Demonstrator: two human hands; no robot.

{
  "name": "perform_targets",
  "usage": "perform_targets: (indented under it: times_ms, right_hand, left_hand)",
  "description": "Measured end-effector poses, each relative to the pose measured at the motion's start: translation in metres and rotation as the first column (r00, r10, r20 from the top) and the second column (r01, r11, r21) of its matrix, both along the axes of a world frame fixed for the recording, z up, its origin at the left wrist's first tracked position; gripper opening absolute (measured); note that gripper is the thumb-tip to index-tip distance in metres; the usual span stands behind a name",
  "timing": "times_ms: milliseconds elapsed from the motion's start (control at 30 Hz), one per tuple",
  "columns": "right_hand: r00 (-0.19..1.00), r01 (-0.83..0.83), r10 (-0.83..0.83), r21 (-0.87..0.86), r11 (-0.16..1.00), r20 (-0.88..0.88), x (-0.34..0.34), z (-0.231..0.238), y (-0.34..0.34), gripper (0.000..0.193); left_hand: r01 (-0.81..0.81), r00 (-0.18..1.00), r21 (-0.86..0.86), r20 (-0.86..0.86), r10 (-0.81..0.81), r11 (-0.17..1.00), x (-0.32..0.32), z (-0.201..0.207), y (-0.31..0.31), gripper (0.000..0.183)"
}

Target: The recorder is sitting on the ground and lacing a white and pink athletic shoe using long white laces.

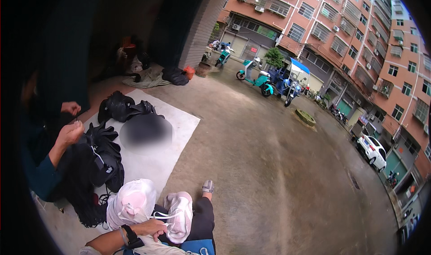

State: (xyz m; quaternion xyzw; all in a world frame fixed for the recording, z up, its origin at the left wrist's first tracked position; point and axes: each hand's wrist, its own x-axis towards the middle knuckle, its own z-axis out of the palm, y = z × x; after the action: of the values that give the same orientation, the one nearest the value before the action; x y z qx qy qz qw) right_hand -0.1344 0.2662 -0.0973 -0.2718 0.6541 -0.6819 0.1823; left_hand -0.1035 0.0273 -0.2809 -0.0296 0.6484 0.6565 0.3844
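At the bottom edge of the frame, a piece of blue cloth [199, 246] lies by the person's dark trouser leg [203, 217]. Just above and left of it, the left hand [152, 228], with a black wristband [133, 238], has its fingers curled and pressed together, pinching a white cord [164, 217] of the pale pink, soft-looking item [181, 221] at lower centre. The right hand is out of view, so I cannot tell how its fingers stand. Left of the pink item, a translucent white bag [144, 188] shows pink inside. Farther up the left side, black items [107, 158] with cords are heaped, partly on a white sheet [183, 128]; beside them, a co-worker's two hands [70, 133] are held close together. Beyond the wet-looking ground [251, 165], a turquoise scooter [261, 80] and a blue-roofed three-wheeler [292, 82] stand at upper centre, a white car [371, 151] at right, before reddish apartment buildings [310, 21].
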Motion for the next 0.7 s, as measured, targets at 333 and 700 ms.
perform_targets:
  times_ms: [333,700]
  right_hand:
    - [0.999,-0.032,0.032,0.002,0.999,0.014,0.002,-0.001,-0.016,0.018]
    - [0.790,-0.613,0.598,-0.142,0.777,-0.138,0.050,0.046,-0.013,0.017]
  left_hand:
    - [-0.009,0.999,0.052,-0.036,0.011,0.999,0.002,-0.003,-0.002,0.031]
    - [-0.073,0.987,-0.014,-0.148,0.070,0.997,0.010,0.020,0.006,0.027]
